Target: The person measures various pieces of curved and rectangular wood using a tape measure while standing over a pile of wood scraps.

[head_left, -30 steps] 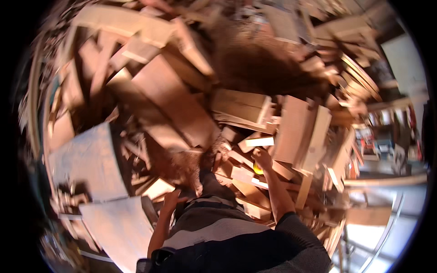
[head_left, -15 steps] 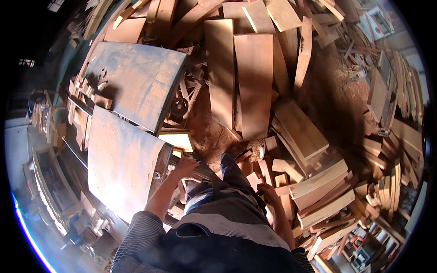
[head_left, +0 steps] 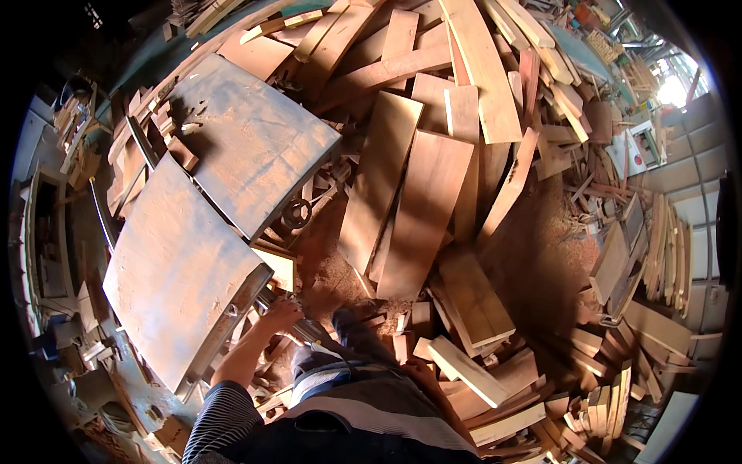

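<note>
My left hand (head_left: 281, 315) is beside the near edge of a machine's flat metal table (head_left: 182, 274), fingers curled over a dark metal bar (head_left: 311, 331) that juts out from under it. A second metal table (head_left: 251, 147) of the same machine lies beyond, dusted with sawdust, a narrow gap between the two. My right hand (head_left: 420, 377) is low at my right side, dim and close to my clothes. Its fingers are too hidden to tell what, if anything, they hold. Stacked boards (head_left: 475, 298) lie just past it.
Two wide planks (head_left: 425, 209) lean ahead of me. Loose boards (head_left: 487, 77) pile up at the far side, with more offcuts (head_left: 510, 387) at the right. A handwheel (head_left: 296, 214) sits under the far table. Sawdust (head_left: 325, 255) covers the floor by my feet.
My view has turned to the right, and more of the far pile and right wall shows. My left hand stays at the bar. My right hand has drawn in closer to my body.
</note>
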### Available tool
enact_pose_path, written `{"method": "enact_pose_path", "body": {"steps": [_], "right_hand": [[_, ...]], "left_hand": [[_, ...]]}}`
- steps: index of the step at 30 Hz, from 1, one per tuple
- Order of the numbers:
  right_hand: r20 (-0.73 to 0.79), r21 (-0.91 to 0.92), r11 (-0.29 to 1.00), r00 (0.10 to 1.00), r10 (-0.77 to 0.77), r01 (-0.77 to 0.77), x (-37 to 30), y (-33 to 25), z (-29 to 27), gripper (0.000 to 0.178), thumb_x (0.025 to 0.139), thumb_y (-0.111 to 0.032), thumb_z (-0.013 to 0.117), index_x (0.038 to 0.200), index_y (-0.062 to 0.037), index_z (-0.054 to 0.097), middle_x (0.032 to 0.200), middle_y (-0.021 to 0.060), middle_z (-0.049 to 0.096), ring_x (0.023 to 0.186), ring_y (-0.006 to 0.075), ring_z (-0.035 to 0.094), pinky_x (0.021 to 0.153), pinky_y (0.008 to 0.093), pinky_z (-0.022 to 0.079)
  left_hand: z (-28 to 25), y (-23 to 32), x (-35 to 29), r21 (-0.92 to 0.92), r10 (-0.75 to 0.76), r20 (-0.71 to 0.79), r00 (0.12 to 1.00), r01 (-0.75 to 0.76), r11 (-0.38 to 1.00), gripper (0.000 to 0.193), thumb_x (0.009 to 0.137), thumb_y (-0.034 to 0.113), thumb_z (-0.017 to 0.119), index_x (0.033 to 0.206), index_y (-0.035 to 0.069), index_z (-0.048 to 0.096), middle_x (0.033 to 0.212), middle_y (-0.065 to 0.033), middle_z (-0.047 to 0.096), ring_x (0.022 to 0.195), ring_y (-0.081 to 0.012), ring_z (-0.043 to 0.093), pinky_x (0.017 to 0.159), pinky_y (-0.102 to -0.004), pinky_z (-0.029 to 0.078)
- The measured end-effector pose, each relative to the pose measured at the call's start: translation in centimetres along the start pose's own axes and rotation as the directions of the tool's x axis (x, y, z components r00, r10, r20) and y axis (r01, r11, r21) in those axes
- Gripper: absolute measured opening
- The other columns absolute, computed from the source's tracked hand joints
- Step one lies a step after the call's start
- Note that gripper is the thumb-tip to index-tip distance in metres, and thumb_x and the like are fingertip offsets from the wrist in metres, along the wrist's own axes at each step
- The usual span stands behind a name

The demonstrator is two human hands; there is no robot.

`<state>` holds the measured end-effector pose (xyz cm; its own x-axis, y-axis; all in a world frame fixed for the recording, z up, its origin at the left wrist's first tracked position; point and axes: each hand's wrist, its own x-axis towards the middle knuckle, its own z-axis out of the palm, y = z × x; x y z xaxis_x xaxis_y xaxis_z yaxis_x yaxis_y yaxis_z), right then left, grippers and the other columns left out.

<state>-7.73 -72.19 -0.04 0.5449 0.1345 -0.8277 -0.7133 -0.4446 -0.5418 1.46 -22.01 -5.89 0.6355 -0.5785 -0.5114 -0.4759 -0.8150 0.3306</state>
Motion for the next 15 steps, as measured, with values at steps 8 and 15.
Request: {"method": "enact_pose_path", "body": {"steps": [8, 15], "right_hand": [[0.047, -0.060, 0.998, 0.999, -0.010, 0.013, -0.4, 3.4, -3.1, 0.068, 0.083, -0.042, 0.077, 0.129, 0.0056, 0.061, 0.123, 0.0219, 0.066, 0.109, 0.0277, 0.065, 0.095, 0.0376, 0.051], [-0.169, 0.053, 0.999, 0.986, 0.006, 0.003, 1.5, 11.0, -2.5, 0.066, 0.083, -0.042, 0.075, 0.127, 0.0058, 0.063, 0.118, 0.0228, 0.069, 0.109, 0.0303, 0.067, 0.094, 0.0392, 0.052]], "left_hand": [[0.1, 0.3, 1.3, -0.041, 0.026, -0.008, 1.000, -0.026, 0.999, 0.086, 0.054, 0.083, 0.073, 0.114, 0.021, 0.073, 0.108, -0.0103, 0.068, 0.116, -0.0310, 0.059, 0.112, -0.0475, 0.031], [0.1, 0.5, 1.1, -0.020, -0.003, 0.065, 0.998, 0.004, 1.000, 0.087, 0.056, 0.082, 0.075, 0.117, 0.020, 0.072, 0.115, -0.0081, 0.069, 0.121, -0.0309, 0.058, 0.110, -0.0469, 0.035]]}}
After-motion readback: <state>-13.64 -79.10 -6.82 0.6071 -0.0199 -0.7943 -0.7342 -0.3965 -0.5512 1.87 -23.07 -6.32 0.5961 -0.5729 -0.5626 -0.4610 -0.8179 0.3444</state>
